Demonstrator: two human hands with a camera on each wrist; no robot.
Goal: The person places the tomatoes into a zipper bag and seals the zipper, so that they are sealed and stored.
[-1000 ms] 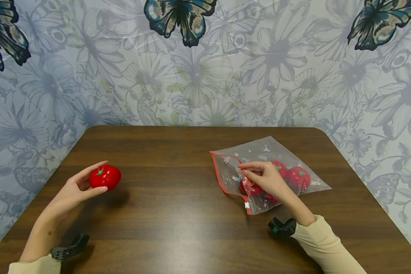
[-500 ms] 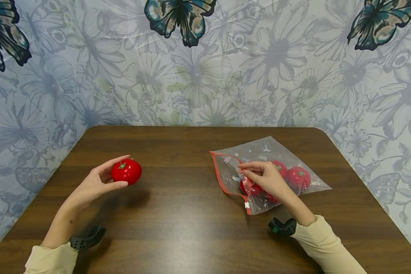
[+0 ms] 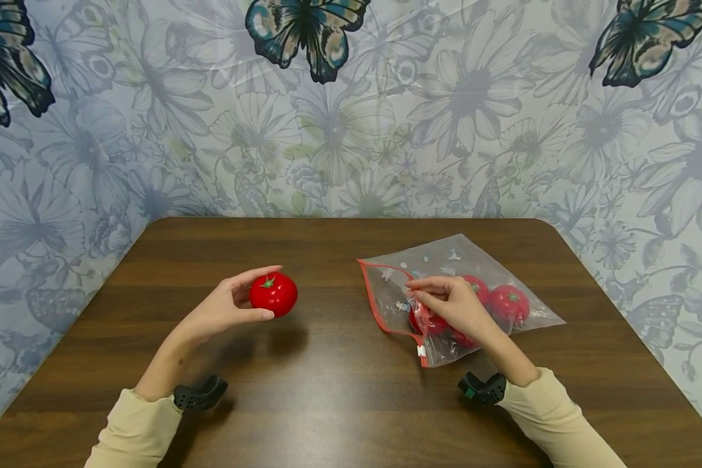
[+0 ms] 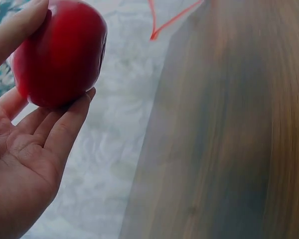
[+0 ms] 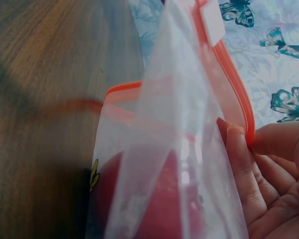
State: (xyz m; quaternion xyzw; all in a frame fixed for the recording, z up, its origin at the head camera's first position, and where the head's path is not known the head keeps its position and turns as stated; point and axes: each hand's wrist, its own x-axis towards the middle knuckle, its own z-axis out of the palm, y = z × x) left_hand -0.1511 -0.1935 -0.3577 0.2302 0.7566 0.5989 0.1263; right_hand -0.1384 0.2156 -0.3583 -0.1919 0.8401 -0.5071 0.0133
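A red tomato (image 3: 273,294) with a green stem mark is held between the thumb and fingers of my left hand (image 3: 219,309), raised over the table left of the bag. In the left wrist view the thumb and fingers grip the tomato (image 4: 60,55) from two sides. My right hand (image 3: 453,305) pinches the orange-red zip edge of a clear plastic bag (image 3: 439,250). Several red tomatoes (image 3: 509,304) lie inside the bag. The right wrist view has the zip rim (image 5: 239,94) between thumb and fingers, the mouth apart, and a tomato (image 5: 149,199) behind the plastic.
A brown wooden table (image 3: 327,390) lies under both hands. Behind it hangs a pale floral backdrop (image 3: 363,130) with butterfly figures. A white slider (image 3: 421,351) sits on the bag's zip at its near corner. Dark straps are on both wrists.
My left hand has moved right with the tomato, from the table's left side toward the bag. My right hand and the bag have stayed in place.
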